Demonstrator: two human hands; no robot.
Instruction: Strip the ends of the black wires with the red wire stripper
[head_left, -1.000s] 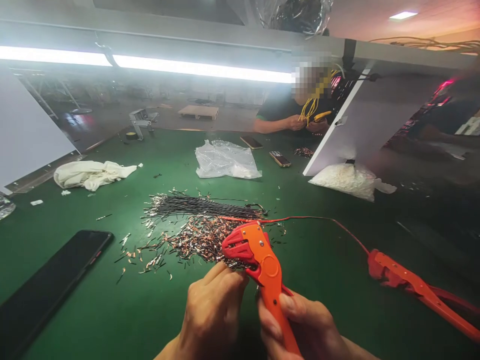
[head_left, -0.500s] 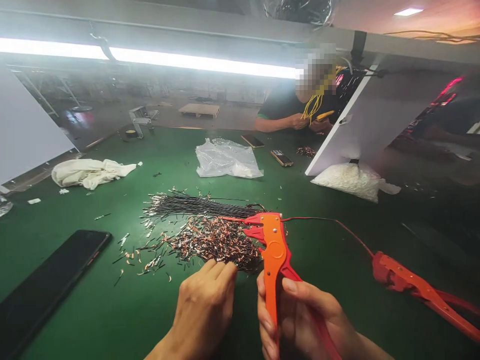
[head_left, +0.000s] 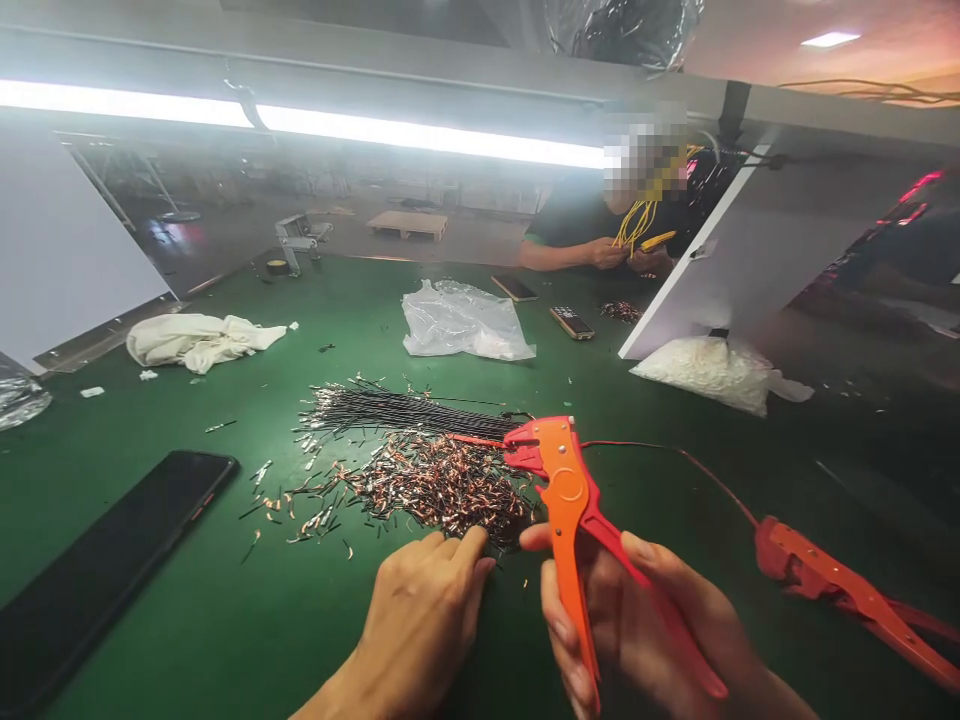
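Note:
My right hand (head_left: 675, 600) is wrapped around the handles of an orange-and-red wire stripper (head_left: 566, 485). Its handles are spread and its red jaws point left over the pile. My left hand (head_left: 424, 605) is closed at the near edge of that pile, fingers curled under; what they hold, if anything, is hidden. The pile of short wire offcuts (head_left: 442, 480) shows black insulation and copper strands. Behind it lies a bundle of long black wires (head_left: 405, 408) with bare silvery ends at the left. A thin red piece (head_left: 476, 440) extends left from the jaws.
A second orange-and-red stripper (head_left: 847, 580) appears at the right, with a thin wire (head_left: 675, 445) leading towards it. A dark phone (head_left: 127, 560) lies left. Farther back are a white cloth (head_left: 199, 342), a clear plastic bag (head_left: 469, 320), a filled bag (head_left: 712, 372) and a co-worker (head_left: 577, 225).
The stripper's handles have spread wider and its jaws have come closer together. My right fingers have loosened. The whole view has shifted slightly, so things appear farther right.

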